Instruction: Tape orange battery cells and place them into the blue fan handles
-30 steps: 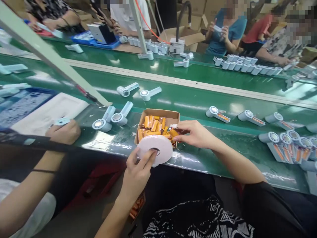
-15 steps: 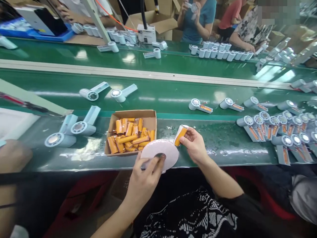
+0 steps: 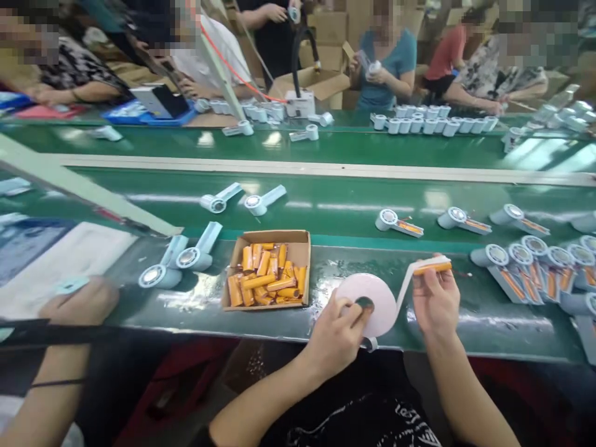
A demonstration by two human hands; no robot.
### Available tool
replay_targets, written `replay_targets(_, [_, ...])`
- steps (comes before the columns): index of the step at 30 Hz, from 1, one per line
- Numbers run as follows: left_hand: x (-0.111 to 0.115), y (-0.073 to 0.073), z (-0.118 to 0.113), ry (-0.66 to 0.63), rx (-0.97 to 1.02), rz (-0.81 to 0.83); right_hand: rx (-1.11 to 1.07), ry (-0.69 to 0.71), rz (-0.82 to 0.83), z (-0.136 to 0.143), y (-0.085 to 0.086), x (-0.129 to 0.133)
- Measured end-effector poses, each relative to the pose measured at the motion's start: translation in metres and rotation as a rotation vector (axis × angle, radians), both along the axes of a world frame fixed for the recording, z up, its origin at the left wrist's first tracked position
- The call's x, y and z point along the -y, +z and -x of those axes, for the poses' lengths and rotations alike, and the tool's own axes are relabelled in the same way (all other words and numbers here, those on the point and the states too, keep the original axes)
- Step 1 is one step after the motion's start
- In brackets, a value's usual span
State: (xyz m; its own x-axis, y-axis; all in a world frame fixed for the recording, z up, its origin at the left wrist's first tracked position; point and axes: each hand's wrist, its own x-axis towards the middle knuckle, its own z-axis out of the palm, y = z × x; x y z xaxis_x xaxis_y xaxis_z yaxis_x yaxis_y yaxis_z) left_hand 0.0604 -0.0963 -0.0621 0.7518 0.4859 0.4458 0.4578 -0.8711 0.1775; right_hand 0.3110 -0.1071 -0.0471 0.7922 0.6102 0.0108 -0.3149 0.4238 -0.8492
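Observation:
My left hand (image 3: 339,332) grips a large white tape roll (image 3: 379,298), its fingers in the central hole. To the right, my right hand (image 3: 436,301) pinches an orange battery pack (image 3: 433,267) with white tape along its top. A strip of tape (image 3: 405,285) stretches from the roll to the pack. Left of the roll, a cardboard box (image 3: 270,237) holds several orange packs (image 3: 263,280).
Pale blue fan bodies (image 3: 193,256) stand left of the box. Several bodies with orange packs inside (image 3: 512,279) crowd the right side. Beyond lies a green conveyor (image 3: 326,211). A co-worker's hand (image 3: 86,301) is at the left, near a slanted post (image 3: 93,186).
My right hand has moved away from the roll with the orange pack, now turned nearly level, and a length of tape has come off the roll. The camera view has shifted.

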Motion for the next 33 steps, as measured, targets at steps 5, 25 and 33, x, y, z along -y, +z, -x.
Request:
replay_targets(5, [-0.006, 0.0, 0.001, 0.008, 0.047, -0.01, 0.143, 0.056, 0.037, 0.016, -0.007, 0.017])
replay_targets(25, [-0.022, -0.007, 0.019, -0.19, -0.212, 0.136, 0.429, -0.13, -0.154, -0.073, 0.046, -0.023])
replay_targets(33, [-0.057, 0.039, 0.047, -0.019, -0.255, 0.089, 0.297, -0.15, 0.282, -0.048, -0.036, 0.056])
